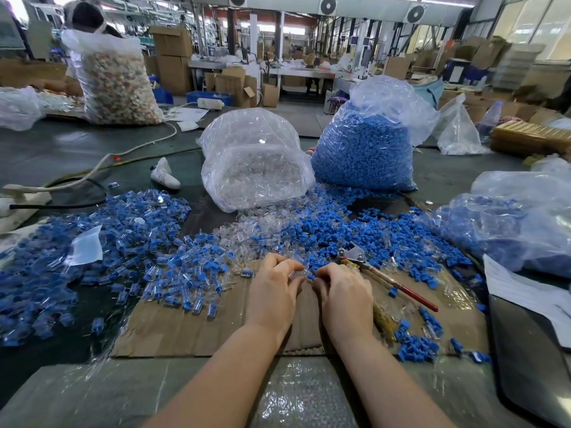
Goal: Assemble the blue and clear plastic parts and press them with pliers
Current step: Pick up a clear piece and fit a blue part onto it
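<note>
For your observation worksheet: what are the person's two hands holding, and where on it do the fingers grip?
Both the left hand and right hand pinch small blue and clear parts between their fingertips; the exact grip spot is hidden. The pliers lie unheld.

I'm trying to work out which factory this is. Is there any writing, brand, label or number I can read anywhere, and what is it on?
No text can be read in this view.
Sheets of paper on the far table: some print shows, too blurred to read.
White sheet at the right edge: shows no writing.
Cardboard boxes in the background: no legible marking.
Pliers beside the right hand: no brand visible.
</note>
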The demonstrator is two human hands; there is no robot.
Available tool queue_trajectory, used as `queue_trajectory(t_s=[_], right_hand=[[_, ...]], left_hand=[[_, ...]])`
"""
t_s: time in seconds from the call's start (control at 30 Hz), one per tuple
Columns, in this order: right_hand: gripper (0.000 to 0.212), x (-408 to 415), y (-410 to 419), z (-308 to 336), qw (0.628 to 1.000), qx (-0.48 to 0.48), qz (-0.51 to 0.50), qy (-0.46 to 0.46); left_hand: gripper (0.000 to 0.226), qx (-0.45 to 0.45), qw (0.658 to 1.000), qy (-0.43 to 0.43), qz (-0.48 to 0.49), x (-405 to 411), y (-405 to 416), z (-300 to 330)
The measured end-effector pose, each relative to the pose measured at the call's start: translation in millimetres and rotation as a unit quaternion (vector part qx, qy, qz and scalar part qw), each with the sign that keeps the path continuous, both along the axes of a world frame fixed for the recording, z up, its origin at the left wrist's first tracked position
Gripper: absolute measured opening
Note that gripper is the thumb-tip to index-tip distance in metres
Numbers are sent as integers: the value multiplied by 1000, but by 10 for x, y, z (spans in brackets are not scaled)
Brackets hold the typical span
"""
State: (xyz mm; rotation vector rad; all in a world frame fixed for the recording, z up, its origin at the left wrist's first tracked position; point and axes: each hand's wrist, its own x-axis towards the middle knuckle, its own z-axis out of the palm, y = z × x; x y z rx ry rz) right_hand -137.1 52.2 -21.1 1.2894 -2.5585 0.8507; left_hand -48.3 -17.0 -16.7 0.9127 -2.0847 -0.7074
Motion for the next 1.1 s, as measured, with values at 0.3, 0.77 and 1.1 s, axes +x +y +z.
queue_trajectory(t_s=[0.3,0.77,1.1], right_hand=[[13,45,46,6,999,-37,36,-6],[14,77,73,14,994,-94,51,-38],[13,107,76,27,992,-103,71,-14]], left_hand=[[20,51,998,44,1,70,-7,14],[22,167,982,88,-17,106,-35,28],[23,173,980,95,-24,113,-57,6]])
